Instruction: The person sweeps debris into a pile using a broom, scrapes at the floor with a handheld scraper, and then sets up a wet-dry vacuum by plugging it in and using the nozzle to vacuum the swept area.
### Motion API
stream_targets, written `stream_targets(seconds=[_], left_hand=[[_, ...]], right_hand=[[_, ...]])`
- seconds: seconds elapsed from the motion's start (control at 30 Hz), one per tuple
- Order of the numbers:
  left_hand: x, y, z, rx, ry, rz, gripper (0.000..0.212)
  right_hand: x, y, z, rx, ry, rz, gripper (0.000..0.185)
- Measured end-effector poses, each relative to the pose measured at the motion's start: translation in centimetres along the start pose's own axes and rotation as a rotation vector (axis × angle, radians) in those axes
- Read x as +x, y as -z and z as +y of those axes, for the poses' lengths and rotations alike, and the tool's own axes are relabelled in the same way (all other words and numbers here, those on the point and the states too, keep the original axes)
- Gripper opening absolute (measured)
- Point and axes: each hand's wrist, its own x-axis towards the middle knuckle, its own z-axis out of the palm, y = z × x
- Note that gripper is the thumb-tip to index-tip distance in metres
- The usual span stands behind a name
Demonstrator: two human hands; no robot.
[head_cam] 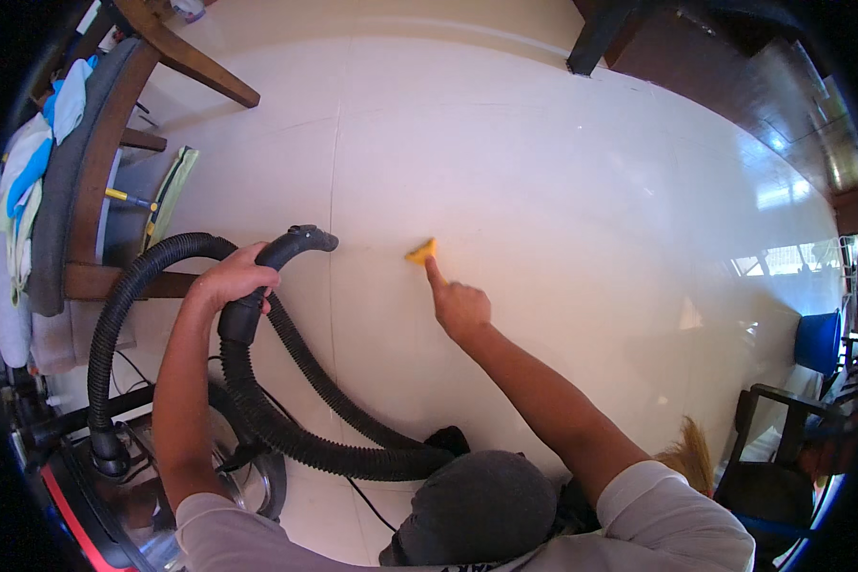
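My left hand (237, 275) grips the black curved handle (247, 311) of a vacuum cleaner hose. Its bent open end points right, a little above the light tiled floor (543, 186). From the handle, the black ribbed hose (314, 452) loops around to the canister vacuum cleaner (107, 515) at the lower left. Out in front, my right hand (461, 307) holds a small yellow tool (422, 252) with a triangular head against the floor, index finger stretched along it. The fingers cover most of its handle, and I cannot tell whether it is a brush or a scraper.
A wooden chair (89, 164) with cloths (32, 171) on its seat stands left, a flat mop (171, 189) beside it. Dark wooden furniture (715, 79) lines the upper right. At right are a blue bucket (817, 343), a broom (690, 454) and a dark chair (765, 486).
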Motion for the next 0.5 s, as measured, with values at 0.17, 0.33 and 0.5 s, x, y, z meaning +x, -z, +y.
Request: stream_targets(seconds=[0.17,0.33,0.5], left_hand=[[0.3,0.4,-2.8,0.005,0.099,-0.036,0.031],[1.5,-2.5,-1.6,0.085,0.035,-0.010,0.030],[2.8,-4.7,1.0,0.278,-0.062,-0.003,0.042]], right_hand=[[-3.4,-0.5,-1.5,0.050,0.058,-0.053,0.065],[-4.7,-1.0,-0.7,0.008,0.070,-0.127,0.065],[-3.0,-1.8,0.0,0.097,0.050,0.064,0.057]])
